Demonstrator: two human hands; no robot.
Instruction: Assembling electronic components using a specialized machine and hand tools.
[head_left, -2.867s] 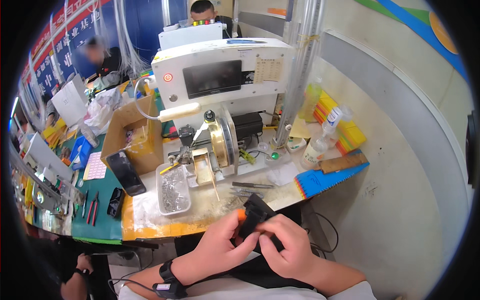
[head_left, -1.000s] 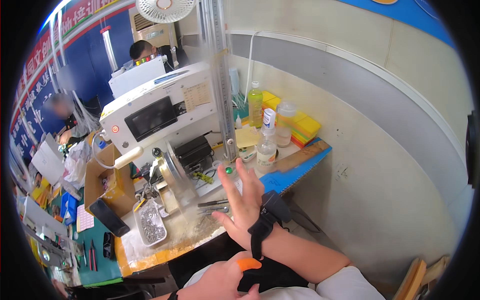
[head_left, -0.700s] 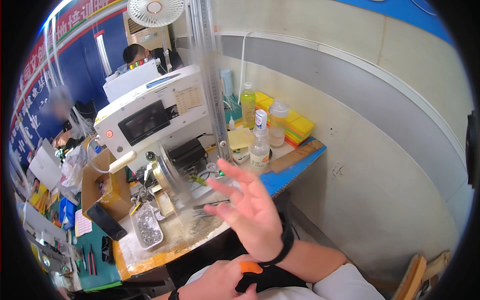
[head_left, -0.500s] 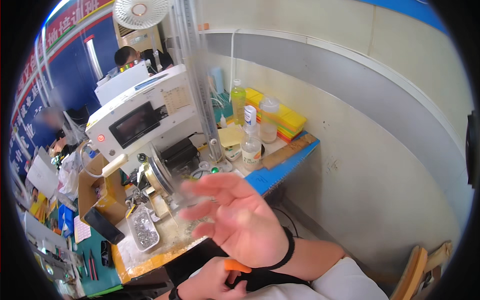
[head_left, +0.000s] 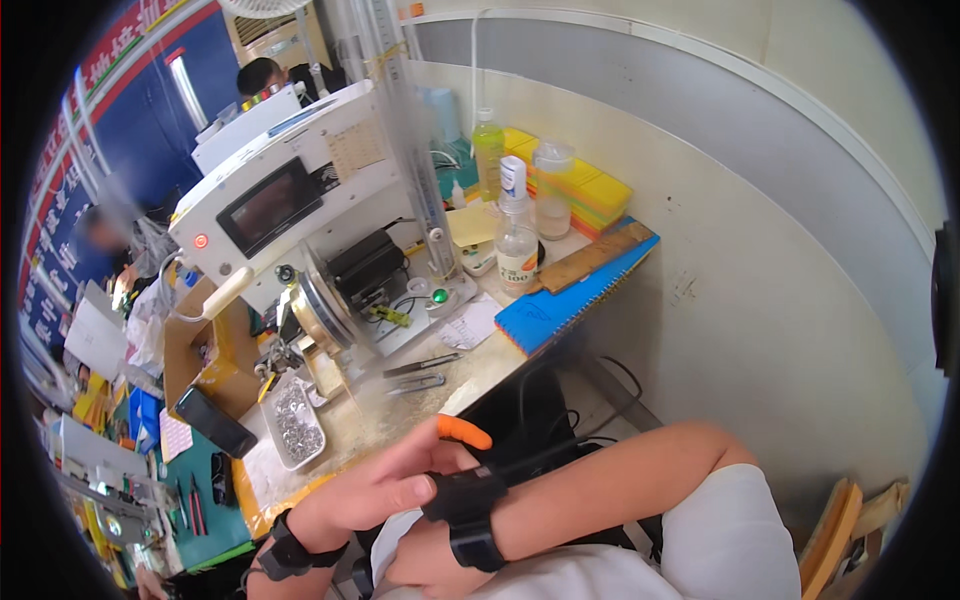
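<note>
My left hand (head_left: 385, 485) reaches in from the lower left, an orange finger cot (head_left: 464, 432) on its outstretched finger. Its thumb and other fingers are around a black device (head_left: 466, 494) strapped to my right wrist. Another black strapped device (head_left: 290, 552) sits on my left wrist. Below, my right hand (head_left: 432, 562) lies back-up against my white clothing; its fingers are mostly hidden. On the workbench ahead lie two dark hand tools like tweezers (head_left: 420, 366), and a white tray (head_left: 322, 445) holds many small metal parts.
A white machine (head_left: 345, 135) with a dark screen and a round wheel stands on the bench. Bottles (head_left: 517, 255), a blue notebook (head_left: 570, 300) and yellow pads (head_left: 600, 185) are at the right. A cardboard box (head_left: 235, 385) and black phone (head_left: 215, 422) lie left.
My right hand has dropped from in front of the bench to my lap. My left hand has moved up and left, onto the wrist device. The view has shifted slightly, baring the hand tools.
</note>
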